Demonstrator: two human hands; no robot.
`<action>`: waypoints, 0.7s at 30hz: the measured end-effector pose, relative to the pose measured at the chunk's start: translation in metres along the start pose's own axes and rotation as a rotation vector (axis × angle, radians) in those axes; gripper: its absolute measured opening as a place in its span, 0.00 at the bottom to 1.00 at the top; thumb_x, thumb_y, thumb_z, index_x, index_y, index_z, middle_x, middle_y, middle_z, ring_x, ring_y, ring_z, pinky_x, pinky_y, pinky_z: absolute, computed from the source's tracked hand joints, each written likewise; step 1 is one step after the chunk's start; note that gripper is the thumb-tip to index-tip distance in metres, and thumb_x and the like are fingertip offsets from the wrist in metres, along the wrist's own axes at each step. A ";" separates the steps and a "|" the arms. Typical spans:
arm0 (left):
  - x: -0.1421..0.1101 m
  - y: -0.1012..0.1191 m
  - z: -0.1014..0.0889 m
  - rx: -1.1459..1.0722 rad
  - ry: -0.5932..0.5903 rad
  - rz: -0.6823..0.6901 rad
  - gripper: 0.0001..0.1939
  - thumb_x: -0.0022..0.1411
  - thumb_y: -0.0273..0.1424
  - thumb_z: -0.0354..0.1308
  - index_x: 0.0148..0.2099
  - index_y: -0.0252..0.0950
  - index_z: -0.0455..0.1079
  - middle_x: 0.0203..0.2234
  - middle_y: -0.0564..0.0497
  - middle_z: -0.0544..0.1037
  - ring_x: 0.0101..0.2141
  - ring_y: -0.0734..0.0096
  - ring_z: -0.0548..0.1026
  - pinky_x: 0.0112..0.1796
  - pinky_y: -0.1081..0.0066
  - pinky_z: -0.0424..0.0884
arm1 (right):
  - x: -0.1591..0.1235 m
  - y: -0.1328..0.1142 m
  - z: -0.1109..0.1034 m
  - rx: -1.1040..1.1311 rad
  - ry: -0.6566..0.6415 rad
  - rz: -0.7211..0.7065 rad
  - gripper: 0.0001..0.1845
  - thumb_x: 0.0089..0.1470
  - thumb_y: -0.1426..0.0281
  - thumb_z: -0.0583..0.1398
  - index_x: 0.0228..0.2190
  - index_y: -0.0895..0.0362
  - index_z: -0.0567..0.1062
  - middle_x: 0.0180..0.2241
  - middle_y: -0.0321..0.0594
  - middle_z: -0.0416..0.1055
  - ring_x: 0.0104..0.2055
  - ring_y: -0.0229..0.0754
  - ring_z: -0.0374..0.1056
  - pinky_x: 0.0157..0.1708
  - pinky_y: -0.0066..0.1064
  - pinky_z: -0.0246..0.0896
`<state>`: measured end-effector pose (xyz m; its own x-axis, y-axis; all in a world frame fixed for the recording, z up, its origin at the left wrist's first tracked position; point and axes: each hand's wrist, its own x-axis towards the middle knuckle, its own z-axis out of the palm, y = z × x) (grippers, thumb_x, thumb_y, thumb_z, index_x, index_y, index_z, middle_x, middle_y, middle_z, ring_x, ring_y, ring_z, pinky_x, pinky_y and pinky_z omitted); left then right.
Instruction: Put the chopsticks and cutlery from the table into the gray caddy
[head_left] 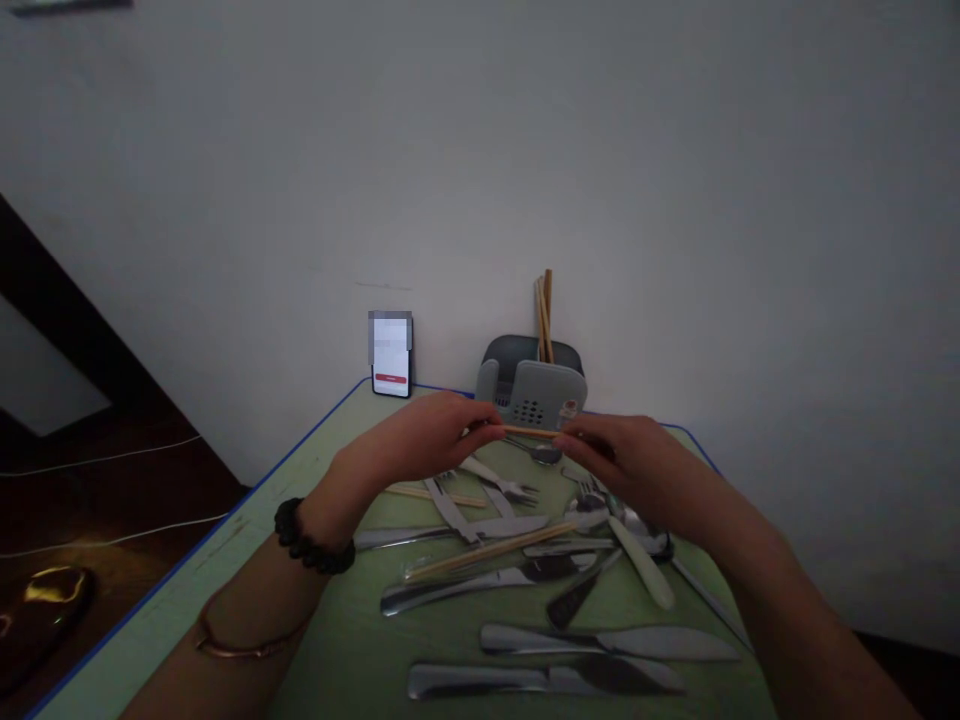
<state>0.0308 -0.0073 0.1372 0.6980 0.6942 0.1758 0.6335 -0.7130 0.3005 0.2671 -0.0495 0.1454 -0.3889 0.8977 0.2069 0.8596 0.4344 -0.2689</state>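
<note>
Between my two hands a thin wooden chopstick (529, 432) lies roughly level, just in front of the cutlery holder. My left hand (427, 432) pinches its left end, and my right hand (619, 450) pinches the right end. Behind it stands the grey cutlery holder (551, 390), with several wooden chopsticks (546, 315) upright in its right part. Below the held chopstick a spoon (546, 454) rests on the table. A fork with a pale handle (499, 480) lies under my left hand, and another fork (589, 485) is close to my right hand.
On the green table (337, 640), table knives (547, 680), loose chopsticks (487, 552) and spoons lie spread toward the front. A lit phone (391, 355) leans on the wall (675, 200) at the back left. The table's blue edge (187, 545) runs along the left.
</note>
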 end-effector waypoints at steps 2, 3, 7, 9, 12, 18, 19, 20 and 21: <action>0.000 0.001 -0.001 -0.031 0.011 0.011 0.14 0.67 0.35 0.47 0.40 0.35 0.72 0.25 0.52 0.74 0.25 0.74 0.68 0.27 0.76 0.59 | 0.000 0.000 -0.001 0.014 -0.008 -0.001 0.16 0.60 0.61 0.52 0.31 0.55 0.76 0.25 0.37 0.74 0.22 0.36 0.63 0.24 0.27 0.52; 0.000 0.000 -0.002 -0.053 0.017 0.018 0.14 0.67 0.34 0.47 0.41 0.35 0.72 0.25 0.52 0.74 0.25 0.75 0.68 0.26 0.77 0.59 | 0.000 0.002 -0.002 0.023 -0.015 0.000 0.16 0.60 0.61 0.52 0.31 0.55 0.76 0.24 0.37 0.73 0.21 0.36 0.62 0.24 0.27 0.52; -0.004 -0.010 -0.008 -0.118 0.069 0.019 0.15 0.67 0.33 0.46 0.42 0.33 0.73 0.26 0.52 0.75 0.24 0.77 0.68 0.27 0.77 0.59 | -0.002 0.016 -0.009 0.065 -0.030 -0.038 0.19 0.61 0.59 0.50 0.30 0.55 0.76 0.22 0.36 0.72 0.21 0.36 0.62 0.24 0.27 0.52; -0.006 -0.016 -0.011 -0.103 0.094 -0.015 0.16 0.67 0.34 0.46 0.42 0.33 0.73 0.26 0.52 0.76 0.24 0.77 0.68 0.27 0.77 0.60 | -0.002 0.020 -0.010 0.058 -0.024 -0.050 0.20 0.61 0.59 0.49 0.30 0.56 0.75 0.21 0.36 0.71 0.21 0.36 0.62 0.24 0.27 0.53; -0.008 -0.020 -0.013 -0.060 0.107 -0.048 0.16 0.67 0.35 0.47 0.42 0.33 0.74 0.25 0.52 0.76 0.24 0.77 0.67 0.27 0.77 0.59 | -0.002 0.016 -0.006 0.017 -0.010 -0.044 0.18 0.61 0.62 0.49 0.31 0.56 0.76 0.24 0.38 0.73 0.23 0.37 0.65 0.26 0.27 0.54; -0.003 -0.009 -0.006 -0.129 0.049 -0.022 0.13 0.65 0.35 0.51 0.41 0.35 0.74 0.24 0.53 0.77 0.24 0.77 0.69 0.27 0.78 0.60 | 0.003 -0.002 0.009 0.043 -0.025 -0.114 0.14 0.61 0.65 0.51 0.35 0.55 0.76 0.31 0.40 0.76 0.29 0.39 0.68 0.29 0.27 0.57; -0.002 -0.007 -0.005 -0.137 0.042 -0.024 0.13 0.65 0.36 0.51 0.41 0.35 0.74 0.25 0.53 0.77 0.24 0.77 0.70 0.27 0.78 0.61 | 0.004 -0.003 0.010 0.041 -0.023 -0.126 0.15 0.62 0.65 0.51 0.35 0.55 0.76 0.31 0.40 0.76 0.29 0.39 0.68 0.29 0.28 0.57; -0.001 -0.006 -0.005 -0.137 0.042 -0.029 0.13 0.65 0.36 0.51 0.41 0.35 0.74 0.25 0.53 0.77 0.25 0.77 0.70 0.27 0.78 0.61 | 0.004 -0.003 0.010 0.037 -0.015 -0.132 0.15 0.62 0.65 0.51 0.35 0.55 0.76 0.31 0.40 0.76 0.29 0.38 0.68 0.30 0.28 0.57; -0.001 -0.006 -0.005 -0.130 0.047 -0.035 0.14 0.65 0.37 0.52 0.41 0.35 0.74 0.26 0.52 0.78 0.25 0.76 0.70 0.28 0.77 0.61 | 0.004 -0.002 0.009 0.032 -0.006 -0.135 0.15 0.62 0.65 0.51 0.35 0.55 0.76 0.31 0.40 0.75 0.29 0.38 0.68 0.30 0.28 0.57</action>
<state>0.0246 -0.0035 0.1397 0.6579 0.7245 0.2058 0.6065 -0.6716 0.4256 0.2609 -0.0460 0.1383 -0.5026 0.8311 0.2381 0.7882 0.5537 -0.2689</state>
